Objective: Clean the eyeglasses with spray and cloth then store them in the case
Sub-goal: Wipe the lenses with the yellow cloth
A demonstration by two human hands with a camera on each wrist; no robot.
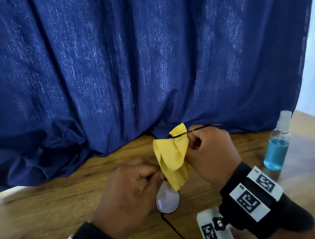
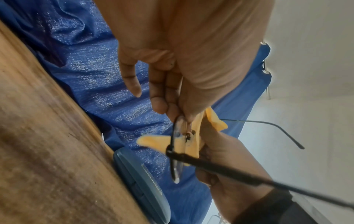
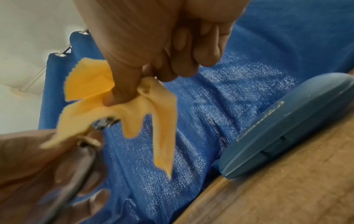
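Observation:
The black thin-framed eyeglasses [image 1: 168, 200] are held above the wooden table between both hands. My left hand [image 1: 157, 171] pinches them near the bridge, and one bare lens hangs below it. My right hand [image 1: 190, 149] pinches the yellow cloth [image 1: 171, 158] folded round the other lens, which is hidden. A temple arm [image 1: 201, 127] sticks out past the right hand. In the left wrist view the frame [image 2: 173, 151] is edge-on against the cloth [image 2: 153, 141]. The blue glasses case [image 3: 277, 124] lies closed by the curtain. The spray bottle [image 1: 277, 145] of blue liquid stands at the right.
A dark blue curtain [image 1: 142, 59] hangs along the table's [image 1: 42, 211] far edge and bunches onto it. A pale wall shows at the far right. The case [image 2: 141, 184] rests against the curtain's foot, out of the head view.

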